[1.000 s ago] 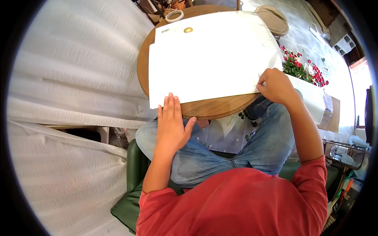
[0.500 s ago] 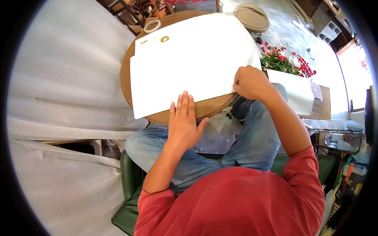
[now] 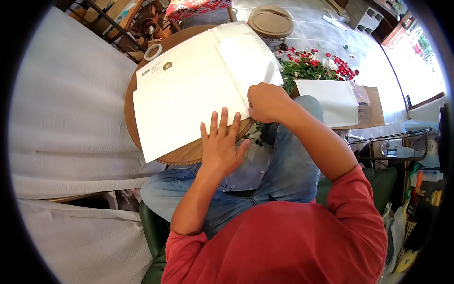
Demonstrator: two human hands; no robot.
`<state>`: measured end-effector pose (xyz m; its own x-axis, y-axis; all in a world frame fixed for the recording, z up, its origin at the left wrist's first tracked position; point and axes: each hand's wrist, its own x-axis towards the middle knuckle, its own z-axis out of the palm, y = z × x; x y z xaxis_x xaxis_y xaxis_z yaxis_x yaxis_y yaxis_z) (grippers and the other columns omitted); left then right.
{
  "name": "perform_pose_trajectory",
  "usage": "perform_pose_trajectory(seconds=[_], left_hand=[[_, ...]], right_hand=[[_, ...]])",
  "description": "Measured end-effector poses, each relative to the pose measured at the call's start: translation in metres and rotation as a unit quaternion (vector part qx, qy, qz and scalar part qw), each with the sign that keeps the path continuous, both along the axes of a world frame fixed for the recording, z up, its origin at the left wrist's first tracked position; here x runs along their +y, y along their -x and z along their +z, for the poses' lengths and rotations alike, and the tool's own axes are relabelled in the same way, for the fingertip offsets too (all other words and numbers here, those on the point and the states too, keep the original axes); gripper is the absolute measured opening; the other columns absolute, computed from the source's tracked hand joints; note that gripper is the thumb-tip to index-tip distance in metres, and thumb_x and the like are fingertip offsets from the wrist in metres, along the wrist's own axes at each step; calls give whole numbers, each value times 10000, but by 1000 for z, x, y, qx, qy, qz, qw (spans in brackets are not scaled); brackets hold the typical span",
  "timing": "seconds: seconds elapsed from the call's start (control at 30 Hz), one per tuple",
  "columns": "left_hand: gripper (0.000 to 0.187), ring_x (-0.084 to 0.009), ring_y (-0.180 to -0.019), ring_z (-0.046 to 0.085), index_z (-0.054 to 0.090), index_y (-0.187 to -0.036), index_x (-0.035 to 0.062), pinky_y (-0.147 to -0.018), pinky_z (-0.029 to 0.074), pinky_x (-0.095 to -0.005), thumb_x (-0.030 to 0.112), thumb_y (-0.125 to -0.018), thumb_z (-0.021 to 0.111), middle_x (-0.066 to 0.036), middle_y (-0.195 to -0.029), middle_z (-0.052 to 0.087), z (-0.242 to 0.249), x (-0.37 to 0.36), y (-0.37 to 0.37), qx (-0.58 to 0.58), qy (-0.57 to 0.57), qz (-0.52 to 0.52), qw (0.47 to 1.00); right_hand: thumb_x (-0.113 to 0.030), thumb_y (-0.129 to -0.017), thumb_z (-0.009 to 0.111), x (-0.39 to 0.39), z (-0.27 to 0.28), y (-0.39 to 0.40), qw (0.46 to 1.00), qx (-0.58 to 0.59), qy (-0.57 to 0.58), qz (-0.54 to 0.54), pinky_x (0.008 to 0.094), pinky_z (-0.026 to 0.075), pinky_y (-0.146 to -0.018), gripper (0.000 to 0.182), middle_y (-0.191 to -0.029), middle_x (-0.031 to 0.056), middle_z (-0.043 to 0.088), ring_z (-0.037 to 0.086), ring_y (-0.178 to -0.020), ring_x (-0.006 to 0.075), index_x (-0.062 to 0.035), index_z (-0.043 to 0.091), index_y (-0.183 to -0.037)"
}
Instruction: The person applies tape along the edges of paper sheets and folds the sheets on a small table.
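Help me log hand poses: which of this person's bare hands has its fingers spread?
The left hand, fingers fanned at the large white sheet; the right hand is curled closed.

The person wears a red short-sleeved top [image 3: 279, 246] in one even colour, its soft cloth lightly creased over the front. The left sleeve [image 3: 183, 253] and the right sleeve [image 3: 351, 191] are loose, the same red, and end near the elbows. Below are blue denim jeans [image 3: 295, 156], faded paler over the knees and thighs, with a darker seam at the crotch. One dark shoe [image 3: 269, 133] shows partly. The left hand [image 3: 221, 149] and right hand [image 3: 272, 102] are bare.
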<state>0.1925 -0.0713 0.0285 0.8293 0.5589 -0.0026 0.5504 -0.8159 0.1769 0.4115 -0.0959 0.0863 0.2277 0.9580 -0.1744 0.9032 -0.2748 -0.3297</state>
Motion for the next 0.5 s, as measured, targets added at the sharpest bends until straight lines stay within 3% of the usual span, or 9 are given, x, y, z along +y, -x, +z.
perform_pose_trajectory(seconds=[0.17, 0.23, 0.27, 0.33, 0.37, 0.43, 0.47, 0.5], left_hand=[[724, -443, -1605, 183, 349, -1677, 206, -1244, 118, -709, 512, -1047, 531, -211, -1738, 233, 5, -4, -6, 1, -14, 11, 1000], [630, -459, -1528, 315, 508, -1581, 149, -1228, 238, -653, 432, -1026, 606, -232, -1652, 373, 9, -6, -11, -39, -40, 23, 998], [630, -459, -1528, 315, 508, -1581, 149, -1228, 238, -653, 432, -1026, 606, -232, -1652, 373, 5, 0, -12, -40, -40, 22, 998], [403, -385, -1280, 578, 694, -1312, 46, -1082, 457, -523, 274, -979, 704, -239, -1386, 611, -2, 21, -22, -253, -16, 8, 967], [403, -385, -1280, 578, 694, -1312, 46, -1082, 457, -523, 274, -979, 704, -239, -1386, 611, -1, 29, -30, -254, -15, 8, 967], [179, -243, -875, 691, 715, -1008, -28, -779, 555, -381, 117, -916, 765, -153, -976, 720, 9, 41, -48, -294, 211, 88, 928], [179, -243, -875, 691, 715, -1008, -28, -779, 555, -381, 117, -916, 765, -153, -976, 720, 10, 45, -54, -298, 211, 89, 927], [154, -192, -745, 663, 694, -947, -32, -679, 533, -347, 95, -909, 773, -115, -855, 696, 9, 49, -59, -265, 269, 107, 920]], right_hand=[[-153, -818, 703, 1, 11, 1, 1000, 11, 21, 8, 511, 610, -804, 215, -918, 276, 751, 754, -892, 438, 42, 754, -892], [-152, -818, 705, 2, 9, 0, 1000, 10, 22, 7, 511, 610, -798, 222, -926, 277, 752, 755, -899, 437, 44, 750, -912], [-151, -818, 707, 3, 9, 0, 1000, 9, 23, 7, 510, 610, -793, 231, -935, 277, 753, 756, -906, 435, 46, 746, -931], [-154, -818, 719, 7, 13, 0, 999, 5, 50, 7, 495, 613, -805, 268, -984, 267, 756, 757, -942, 423, 43, 733, -999], [-158, -818, 731, 8, 15, 0, 997, 4, 78, 8, 480, 615, -816, 318, -1034, 258, 759, 758, -977, 410, 39, 721, -1067], [-153, -812, 734, 8, 16, 1, 997, 7, 83, 8, 480, 614, -815, 310, -1024, 260, 759, 759, -978, 409, 42, 723, -1053], [-148, -807, 736, 9, 17, 1, 996, 11, 85, 8, 480, 614, -813, 301, -1014, 261, 760, 759, -978, 409, 44, 725, -1038], [-148, -807, 736, 10, 17, 0, 996, 7, 85, 9, 480, 614, -813, 301, -1014, 261, 760, 759, -978, 409, 44, 725, -1038]])
